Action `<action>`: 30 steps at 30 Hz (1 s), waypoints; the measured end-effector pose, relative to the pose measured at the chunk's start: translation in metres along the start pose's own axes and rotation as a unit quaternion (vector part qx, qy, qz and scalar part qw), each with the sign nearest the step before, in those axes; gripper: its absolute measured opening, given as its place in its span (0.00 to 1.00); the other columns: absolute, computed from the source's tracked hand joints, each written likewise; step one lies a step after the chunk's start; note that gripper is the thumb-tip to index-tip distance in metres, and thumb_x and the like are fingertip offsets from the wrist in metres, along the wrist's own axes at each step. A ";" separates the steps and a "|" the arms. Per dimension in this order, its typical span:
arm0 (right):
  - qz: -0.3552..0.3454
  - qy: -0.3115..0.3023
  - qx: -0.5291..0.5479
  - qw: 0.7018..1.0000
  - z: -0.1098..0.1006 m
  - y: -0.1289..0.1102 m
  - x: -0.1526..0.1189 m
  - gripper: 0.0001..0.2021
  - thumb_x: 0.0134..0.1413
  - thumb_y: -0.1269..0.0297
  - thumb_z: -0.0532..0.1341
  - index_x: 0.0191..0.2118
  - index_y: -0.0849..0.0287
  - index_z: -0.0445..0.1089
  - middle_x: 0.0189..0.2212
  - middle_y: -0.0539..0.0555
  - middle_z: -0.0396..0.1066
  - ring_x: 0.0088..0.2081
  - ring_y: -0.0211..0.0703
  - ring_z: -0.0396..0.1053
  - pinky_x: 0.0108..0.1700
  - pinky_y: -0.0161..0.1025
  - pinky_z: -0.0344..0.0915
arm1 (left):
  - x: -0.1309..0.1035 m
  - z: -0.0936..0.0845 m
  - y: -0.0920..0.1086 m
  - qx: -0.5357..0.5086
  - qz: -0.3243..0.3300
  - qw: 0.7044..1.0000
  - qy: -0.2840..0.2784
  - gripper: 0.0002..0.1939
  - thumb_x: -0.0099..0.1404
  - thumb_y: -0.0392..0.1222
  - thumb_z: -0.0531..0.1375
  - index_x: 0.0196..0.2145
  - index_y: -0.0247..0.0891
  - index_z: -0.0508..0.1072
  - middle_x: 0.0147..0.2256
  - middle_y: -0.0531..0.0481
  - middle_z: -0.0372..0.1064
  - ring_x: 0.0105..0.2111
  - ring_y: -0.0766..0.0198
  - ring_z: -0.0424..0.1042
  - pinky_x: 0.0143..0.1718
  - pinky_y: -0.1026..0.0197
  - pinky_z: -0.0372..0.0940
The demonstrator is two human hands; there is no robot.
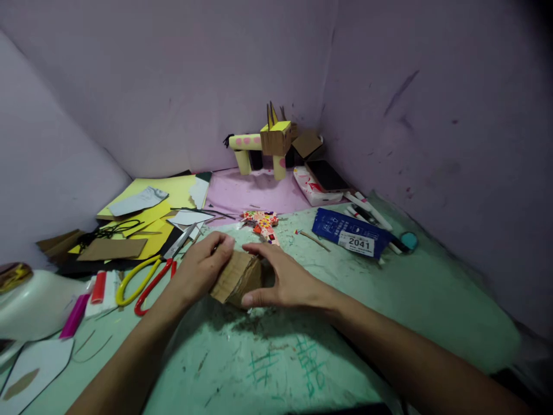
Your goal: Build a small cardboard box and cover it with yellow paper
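A small folded box of brown corrugated cardboard (234, 278) is held low over the table, tilted, with a rough cut edge facing right. My left hand (204, 264) grips its left side, the thumb lying along the top. Around the right side curves my right hand (285, 275), its thumb at the lower corner and a fingertip near the upper edge. Just beyond the hands lies a colourful patterned piece (261, 220). Scissors with one yellow and one red handle (149, 282) rest beside my left forearm.
A cardboard animal (259, 141) with pink spots stands at the back. A phone (327, 174) lies on a white case (314, 190). At right are a blue packet (345, 230) and markers (374, 210). Paper sheets (151, 202), a glue stick (75, 316) and a white glue gun (38, 302) occupy the left.
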State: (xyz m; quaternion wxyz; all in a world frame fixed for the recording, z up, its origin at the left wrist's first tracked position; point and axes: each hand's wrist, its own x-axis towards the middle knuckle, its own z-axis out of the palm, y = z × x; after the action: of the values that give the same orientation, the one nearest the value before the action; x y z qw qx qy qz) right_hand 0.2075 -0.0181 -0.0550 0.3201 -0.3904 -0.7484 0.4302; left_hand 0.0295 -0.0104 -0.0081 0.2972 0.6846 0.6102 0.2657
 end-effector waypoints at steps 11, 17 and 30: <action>0.040 0.014 0.076 0.996 0.014 0.012 0.004 0.54 0.24 0.60 0.76 0.62 0.63 0.53 0.57 0.67 0.61 0.57 0.63 0.61 0.58 0.55 0.58 | -0.029 -0.003 -0.046 -0.284 0.024 0.957 -0.045 0.54 0.43 0.58 0.70 0.62 0.44 0.50 0.61 0.38 0.52 0.63 0.42 0.49 0.60 0.44 0.50; 0.056 -0.021 0.164 0.985 0.017 0.013 0.002 0.53 0.24 0.72 0.75 0.62 0.60 0.52 0.56 0.65 0.61 0.53 0.59 0.65 0.53 0.54 0.64 | -0.057 0.012 -0.049 -0.166 0.032 0.985 -0.036 0.60 0.50 0.45 0.68 0.65 0.43 0.28 0.64 0.32 0.40 0.62 0.38 0.49 0.61 0.35 0.45; 0.029 0.109 0.200 0.973 -0.016 0.014 0.007 0.19 0.41 0.75 0.60 0.43 0.54 0.72 0.39 0.53 0.74 0.38 0.42 0.72 0.40 0.42 0.68 | -0.047 0.013 -0.051 -0.098 0.059 0.990 0.080 0.50 0.49 0.42 0.68 0.64 0.38 0.46 0.59 0.33 0.57 0.58 0.37 0.58 0.58 0.34 0.53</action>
State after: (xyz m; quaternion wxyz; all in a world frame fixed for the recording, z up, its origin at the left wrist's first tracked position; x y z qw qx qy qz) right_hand 0.2213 -0.0010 -0.0595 0.4586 -0.3850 -0.5962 0.5348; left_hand -0.0010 -0.0542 -0.0542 0.2971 0.6637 0.5614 0.3950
